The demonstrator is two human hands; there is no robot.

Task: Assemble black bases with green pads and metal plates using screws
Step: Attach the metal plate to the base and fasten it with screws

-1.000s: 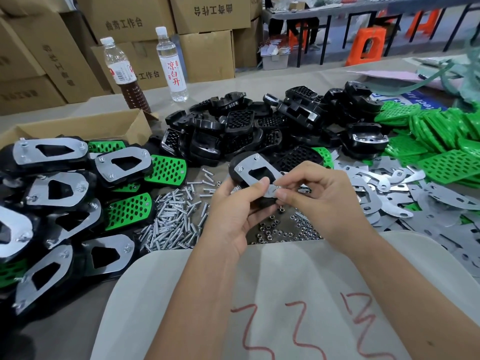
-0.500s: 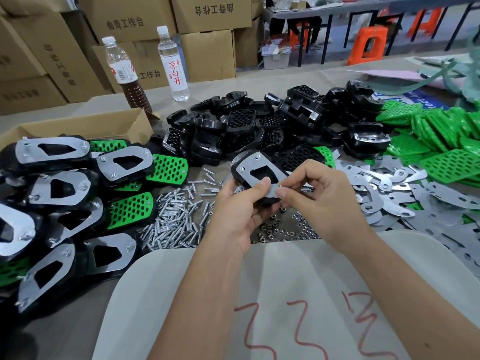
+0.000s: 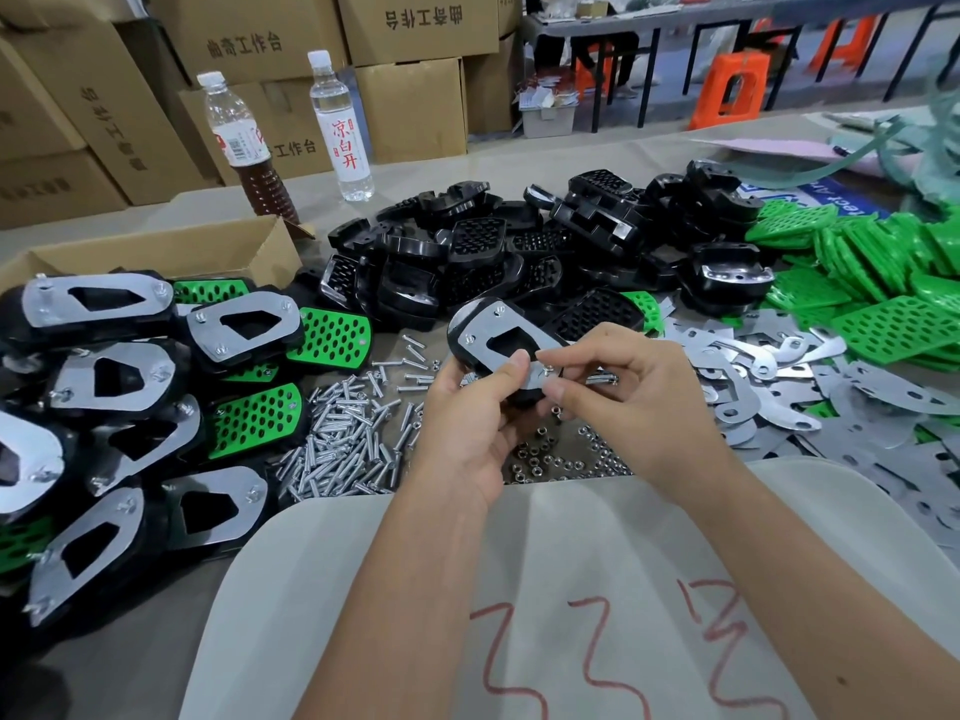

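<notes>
Centre: left hand (image 3: 470, 407) grips black base (image 3: 467, 350) with metal plate (image 3: 501, 345) | right hand (image 3: 618, 387) pinches at plate's near corner, probably a screw | done: finished units (image 3: 130, 366) stacked at left | left: loose bases (image 3: 478, 252), green pads (image 3: 883, 283), plates (image 3: 857, 392), screws (image 3: 343, 433).

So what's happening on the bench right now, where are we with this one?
A person is mid-assembly. The left hand grips a black base with a metal plate on top, above the loose screws and nuts. The right hand pinches at the plate's near end, apparently fitting a small fastener; which one is too small to tell. Finished units sit stacked at left; bare bases, green pads and plates wait behind and to the right.
</notes>
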